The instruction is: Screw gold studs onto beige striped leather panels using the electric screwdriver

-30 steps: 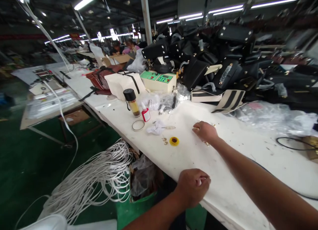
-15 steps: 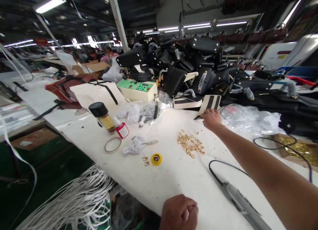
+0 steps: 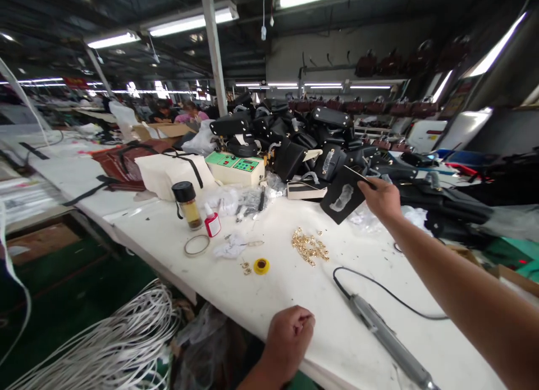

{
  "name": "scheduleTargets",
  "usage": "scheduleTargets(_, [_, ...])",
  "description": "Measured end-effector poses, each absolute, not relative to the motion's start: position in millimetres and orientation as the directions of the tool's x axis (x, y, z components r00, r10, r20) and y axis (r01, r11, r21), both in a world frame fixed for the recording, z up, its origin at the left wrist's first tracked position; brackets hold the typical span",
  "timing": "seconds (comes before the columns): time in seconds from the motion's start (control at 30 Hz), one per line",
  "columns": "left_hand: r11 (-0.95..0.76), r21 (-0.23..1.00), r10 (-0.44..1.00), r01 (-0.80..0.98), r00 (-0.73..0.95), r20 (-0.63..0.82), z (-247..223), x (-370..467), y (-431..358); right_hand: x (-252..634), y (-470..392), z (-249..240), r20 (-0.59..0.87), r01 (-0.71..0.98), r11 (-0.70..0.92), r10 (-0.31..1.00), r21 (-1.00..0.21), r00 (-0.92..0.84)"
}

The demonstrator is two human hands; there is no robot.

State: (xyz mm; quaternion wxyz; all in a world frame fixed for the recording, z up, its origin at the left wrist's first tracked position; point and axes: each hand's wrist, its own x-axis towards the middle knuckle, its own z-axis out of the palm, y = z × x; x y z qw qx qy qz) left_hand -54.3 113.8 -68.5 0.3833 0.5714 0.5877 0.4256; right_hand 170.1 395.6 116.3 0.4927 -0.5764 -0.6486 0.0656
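Fingers (image 3: 367, 189) of the right hand (image 3: 384, 200) hold one black panel (image 3: 354, 197).

The left hand (image 3: 290, 334) and the right hand (image 3: 381, 199) are seen bare. Behind the right hand, a long bare forearm (image 3: 446, 275) is shown; behind the left, a shorter bare wrist (image 3: 266, 368).

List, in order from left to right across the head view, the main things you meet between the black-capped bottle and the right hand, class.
Black-capped bottle → red-and-white bottle → yellow round item → gold-coloured pieces → black panel → right hand, which holds the panel.
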Motion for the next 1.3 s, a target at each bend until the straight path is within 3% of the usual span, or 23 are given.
scheduleTargets(0.13, [0.014, 0.992, 0.997, 0.123, -0.082, -0.004, -55.2, -56.3, 110.8, 166.6, 321.9, 134.3, 0.382, 0.379, 0.333, 0.922, -0.864, 0.061])
scheduleTargets(0.27, [0.024, 0.996, 0.939, -0.085, -0.34, -0.052, -52.4, -64.1, 84.4, 158.6, 239.8, 125.6, 0.203, 0.126, 0.225, 0.965, -0.966, -0.164])
scheduleTargets(0.43, [-0.055, 0.997, 0.805, -0.054, -0.593, 0.012, -49.9, -96.2, 10.4, 124.8, 145.1, 72.8, -0.023, -0.019, -0.029, 0.969, -0.999, -0.248])
scheduleTargets(0.57, [-0.028, 0.999, 0.814, -0.029, -0.581, 0.006, -45.5, -133.0, -40.7, 99.4, 104.9, 33.9, -0.085, -0.058, -0.105, 0.956, -0.993, -0.281])
scheduleTargets(0.67, [0.097, 0.944, 0.848, -0.316, -0.469, -0.244, -45.5, -156.8, -58.5, 89.4, 99.7, 29.6, -0.072, -0.024, -0.09, 0.906, -0.996, -0.417])
scheduleTargets(0.73, [0.129, 0.885, 0.864, -0.447, -0.387, -0.321, -43.2, -165.6, -61.4, 82.3, 100.0, 33.9, -0.089, 0.052, -0.072, 0.845, -0.996, -0.527])
scheduleTargets(0.87, [0.128, 0.921, 0.962, -0.368, -0.181, -0.206, -28.8, -162.4, -51.8, 57.0, 94.8, 35.6, -0.202, 0.163, -0.121, 0.667, -0.979, -0.717])
scheduleTargets(0.97, [0.196, 0.926, 0.967, -0.322, -0.093, -0.237, -21.2, -153.1, -39.7, 31.4, 96.4, 25.0, -0.247, 0.209, -0.132, 0.569, -0.969, -0.784])
scheduleTargets(1.07, [0.209, 0.911, 0.94, -0.355, -0.183, -0.287, -25.9, -149.4, -34.0, 5.6, 116.6, 12.1, -0.115, 0.259, 0.122, 0.664, -0.958, -0.739])
scheduleTargets(1.17, [0.207, 0.894, 0.902, -0.397, -0.277, -0.332, -37.0, -151.1, -38.1, -19.7, 150.1, 2.1, 0.053, 0.542, 0.48, 0.78, -0.69, -0.623])
scheduleTargets(1.23, [0.215, 0.878, 0.872, -0.429, -0.321, -0.37, -42.1, -152.4, -43.8, -36.2, 171.9, -3.2, 0.09, 0.671, 0.56, 0.796, -0.486, -0.599])
scheduleTargets(1.3, [0.229, 0.858, 0.844, -0.459, -0.345, -0.41, -43.4, -152.6, -49.0, -51.6, 189.3, -8.0, 0.077, 0.703, 0.592, 0.783, -0.394, -0.617])
